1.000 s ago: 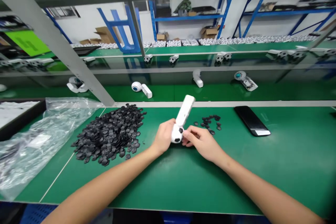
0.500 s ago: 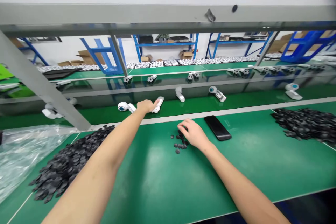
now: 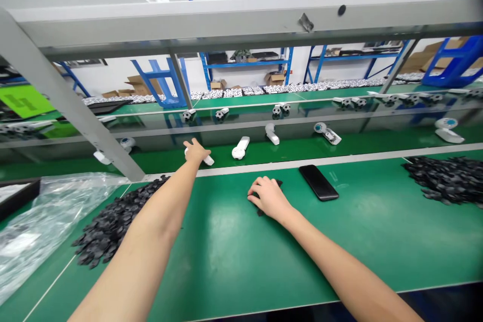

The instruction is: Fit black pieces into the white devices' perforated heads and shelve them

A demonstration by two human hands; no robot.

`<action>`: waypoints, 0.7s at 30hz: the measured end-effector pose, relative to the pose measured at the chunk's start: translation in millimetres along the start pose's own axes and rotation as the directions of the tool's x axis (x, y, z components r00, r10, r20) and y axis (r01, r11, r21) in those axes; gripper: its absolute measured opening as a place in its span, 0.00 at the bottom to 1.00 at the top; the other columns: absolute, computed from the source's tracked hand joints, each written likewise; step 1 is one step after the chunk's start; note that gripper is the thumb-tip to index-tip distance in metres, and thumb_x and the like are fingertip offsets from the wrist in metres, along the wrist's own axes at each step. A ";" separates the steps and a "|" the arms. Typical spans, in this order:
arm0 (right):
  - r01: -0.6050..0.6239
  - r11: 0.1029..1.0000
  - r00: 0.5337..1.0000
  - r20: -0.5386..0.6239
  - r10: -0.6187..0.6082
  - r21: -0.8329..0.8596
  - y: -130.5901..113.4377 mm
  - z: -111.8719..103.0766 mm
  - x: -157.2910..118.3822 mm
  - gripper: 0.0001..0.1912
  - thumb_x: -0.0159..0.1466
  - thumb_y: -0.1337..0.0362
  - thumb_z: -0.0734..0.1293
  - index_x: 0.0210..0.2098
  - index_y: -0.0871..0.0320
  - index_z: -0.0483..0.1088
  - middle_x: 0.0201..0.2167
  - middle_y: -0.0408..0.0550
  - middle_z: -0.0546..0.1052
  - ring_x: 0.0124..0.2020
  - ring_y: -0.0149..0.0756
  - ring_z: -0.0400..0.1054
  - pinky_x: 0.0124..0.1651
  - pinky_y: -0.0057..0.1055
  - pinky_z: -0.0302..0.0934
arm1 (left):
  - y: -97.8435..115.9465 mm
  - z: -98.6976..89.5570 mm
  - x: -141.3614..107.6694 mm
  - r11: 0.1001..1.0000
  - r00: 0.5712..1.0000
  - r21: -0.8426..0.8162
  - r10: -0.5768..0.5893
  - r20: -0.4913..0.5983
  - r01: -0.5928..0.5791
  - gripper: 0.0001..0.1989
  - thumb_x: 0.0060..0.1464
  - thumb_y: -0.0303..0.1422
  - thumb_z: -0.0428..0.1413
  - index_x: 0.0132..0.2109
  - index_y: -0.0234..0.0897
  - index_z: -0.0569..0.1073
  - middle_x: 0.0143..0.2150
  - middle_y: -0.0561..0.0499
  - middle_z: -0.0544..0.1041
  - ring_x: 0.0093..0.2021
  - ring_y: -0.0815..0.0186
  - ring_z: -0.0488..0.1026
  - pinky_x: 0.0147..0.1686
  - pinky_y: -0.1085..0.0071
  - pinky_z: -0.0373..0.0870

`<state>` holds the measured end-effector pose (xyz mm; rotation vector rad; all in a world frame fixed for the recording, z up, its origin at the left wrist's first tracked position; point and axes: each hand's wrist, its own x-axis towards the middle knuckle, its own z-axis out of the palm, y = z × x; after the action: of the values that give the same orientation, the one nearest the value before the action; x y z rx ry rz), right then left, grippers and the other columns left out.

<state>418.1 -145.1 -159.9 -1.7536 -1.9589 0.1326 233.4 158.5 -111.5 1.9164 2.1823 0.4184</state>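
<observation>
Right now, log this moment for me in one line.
left hand: at white gadget, grip unclear | right hand: over small black pieces, grip unclear | black phone: on green table, right of right hand
</observation>
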 end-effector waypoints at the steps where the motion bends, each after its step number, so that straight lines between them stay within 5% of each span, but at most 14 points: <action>1: 0.021 1.000 1.000 0.006 -0.021 0.017 -2.7 0.8 -0.7 0.04 0.69 0.63 0.73 0.39 0.56 0.82 0.42 0.52 0.79 0.47 0.45 0.69 0.50 0.41 0.56 | 1.9 1.2 -0.3 1.000 1.000 -0.009 0.000 0.009 0.000 0.36 0.64 0.42 0.62 0.73 0.41 0.59 0.73 0.37 0.59 0.60 0.50 0.72 0.54 0.52 0.78; 9: 0.028 0.973 0.998 -0.056 -0.016 0.228 -9.3 -2.9 -6.0 0.05 0.70 0.70 0.68 0.42 0.57 0.77 0.35 0.44 0.78 0.36 0.34 0.72 0.42 0.30 0.63 | -0.7 12.7 -15.1 1.000 0.999 0.013 -0.007 -0.043 0.008 0.30 0.67 0.42 0.60 0.70 0.39 0.64 0.72 0.39 0.62 0.65 0.48 0.68 0.60 0.47 0.73; 15: 0.025 0.938 0.997 -0.077 0.002 0.346 -5.9 -3.4 -5.7 0.07 0.73 0.66 0.68 0.44 0.55 0.80 0.43 0.48 0.78 0.42 0.35 0.75 0.50 0.31 0.67 | -14.8 -1.3 -10.7 0.995 0.998 0.095 0.031 -0.045 -0.027 0.34 0.66 0.48 0.58 0.71 0.38 0.62 0.73 0.37 0.60 0.68 0.45 0.63 0.65 0.42 0.66; 21: 0.043 0.919 0.998 -0.055 -0.023 0.392 -14.8 -13.3 -7.3 0.09 0.74 0.67 0.65 0.44 0.55 0.80 0.37 0.47 0.81 0.39 0.38 0.76 0.46 0.33 0.68 | -19.1 -13.3 -18.7 0.998 0.995 0.002 0.069 0.067 -0.069 0.30 0.64 0.43 0.62 0.68 0.38 0.67 0.62 0.40 0.73 0.58 0.50 0.74 0.58 0.47 0.73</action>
<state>410.8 -157.9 -144.7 -1.4453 -1.7751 0.4361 213.7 136.7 -106.1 1.9831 2.0825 0.3561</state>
